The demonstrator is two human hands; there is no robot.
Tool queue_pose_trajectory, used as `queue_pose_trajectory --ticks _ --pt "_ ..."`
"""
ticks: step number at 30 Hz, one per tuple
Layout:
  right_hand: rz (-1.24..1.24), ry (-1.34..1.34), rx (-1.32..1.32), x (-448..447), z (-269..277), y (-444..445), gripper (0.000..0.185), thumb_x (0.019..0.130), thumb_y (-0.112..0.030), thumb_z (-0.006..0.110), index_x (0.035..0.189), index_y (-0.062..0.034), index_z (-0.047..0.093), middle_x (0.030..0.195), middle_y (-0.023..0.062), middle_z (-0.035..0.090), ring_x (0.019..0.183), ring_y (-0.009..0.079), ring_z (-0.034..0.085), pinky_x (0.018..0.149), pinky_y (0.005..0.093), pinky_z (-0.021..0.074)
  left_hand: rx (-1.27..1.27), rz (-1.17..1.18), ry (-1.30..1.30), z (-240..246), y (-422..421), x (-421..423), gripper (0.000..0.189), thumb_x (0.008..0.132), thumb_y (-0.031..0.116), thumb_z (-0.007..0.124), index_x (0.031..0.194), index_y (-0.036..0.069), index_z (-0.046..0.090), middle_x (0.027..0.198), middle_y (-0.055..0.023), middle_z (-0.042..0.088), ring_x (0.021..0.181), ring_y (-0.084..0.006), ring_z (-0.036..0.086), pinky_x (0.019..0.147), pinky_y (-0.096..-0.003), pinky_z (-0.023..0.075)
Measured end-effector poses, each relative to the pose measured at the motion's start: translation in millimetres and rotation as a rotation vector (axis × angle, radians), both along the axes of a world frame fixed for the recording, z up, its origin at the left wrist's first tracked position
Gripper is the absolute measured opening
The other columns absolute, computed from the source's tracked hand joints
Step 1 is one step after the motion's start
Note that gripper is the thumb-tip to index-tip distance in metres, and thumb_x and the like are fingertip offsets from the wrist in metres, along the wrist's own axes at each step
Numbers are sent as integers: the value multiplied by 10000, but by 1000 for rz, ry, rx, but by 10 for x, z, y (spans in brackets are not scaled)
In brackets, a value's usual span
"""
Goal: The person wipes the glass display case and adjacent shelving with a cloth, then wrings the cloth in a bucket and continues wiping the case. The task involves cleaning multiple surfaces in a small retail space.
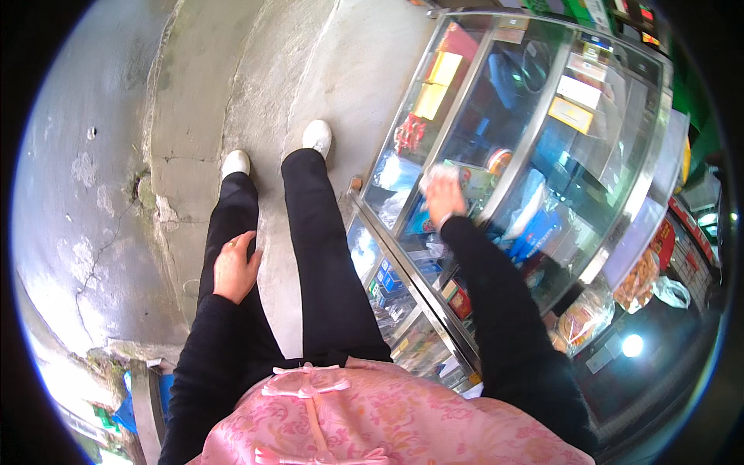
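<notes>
My right hand (pixel 445 197) reaches over the glass front of a metal-framed display cabinet (pixel 526 136). Under its fingers is a crumpled white cloth or tissue (pixel 440 174), pressed on the glass. Behind the panes lie yellow boxes (pixel 436 87), a red patterned packet (pixel 410 133) and blue plastic packaging (pixel 535 232). My left hand (pixel 235 268), with a ring on one finger, hangs in front of my left thigh, holding nothing, its thumb apart from the fingers.
Bagged snacks (pixel 584 319) and a white plastic bag (pixel 672 292) are at the right, beyond the cabinet. Cracked concrete ground (pixel 192 139) runs along the left. A metal frame edge (pixel 412 279) with a corner juts close to my right leg.
</notes>
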State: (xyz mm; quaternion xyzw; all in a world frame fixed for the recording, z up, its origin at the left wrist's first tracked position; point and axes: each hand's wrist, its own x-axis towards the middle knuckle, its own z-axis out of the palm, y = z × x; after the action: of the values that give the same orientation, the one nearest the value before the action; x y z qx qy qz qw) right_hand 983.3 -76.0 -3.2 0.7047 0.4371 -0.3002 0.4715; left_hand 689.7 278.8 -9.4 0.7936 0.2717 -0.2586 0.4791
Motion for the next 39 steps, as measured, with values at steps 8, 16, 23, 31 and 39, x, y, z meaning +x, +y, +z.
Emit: queue_pose_trajectory --ticks 8,16,23,31,39 --pt "-212 178 253 -807 810 -373 268 823 -190 438 1006 -95 609 1174 97 530 1174 267 421 1051 457 214 135 -404 390 439 227 -140 631 694 339 694 1219 65 476 1374 -176 342 1261 -362 318 910 -503 415" --pt "-4 -213 142 890 1298 249 305 848 -192 410 1121 -153 541 1225 75 498 1187 229 407 1003 473 271 212 -442 330 348 29 -228 470 684 299 692 1028 9 556 1175 -171 506 1085 -344 488 832 -401 483" --pt "-110 -368 297 1247 1616 512 355 829 -133 425 1167 -116 534 1296 116 457 1223 294 390 1049 462 228 291 -415 292 304 -328 -501 372 704 276 678 949 18 567 1051 -153 549 1012 -334 526 803 -416 490" --pt "-47 -119 87 -236 1206 -85 290 834 -187 442 1067 -100 590 1179 110 541 1125 270 479 970 434 300 378 -290 250 316 -835 -1083 408 795 267 592 1106 13 520 1227 -162 491 1132 -360 461 844 -433 476" --pt "-220 94 184 -1672 1426 -508 307 838 -202 410 1020 -103 637 1154 109 553 1131 263 456 1005 428 255 316 -186 652 812 -1050 -1767 738 747 495 599 1379 242 312 1487 -98 128 1330 -394 165 892 -634 337"
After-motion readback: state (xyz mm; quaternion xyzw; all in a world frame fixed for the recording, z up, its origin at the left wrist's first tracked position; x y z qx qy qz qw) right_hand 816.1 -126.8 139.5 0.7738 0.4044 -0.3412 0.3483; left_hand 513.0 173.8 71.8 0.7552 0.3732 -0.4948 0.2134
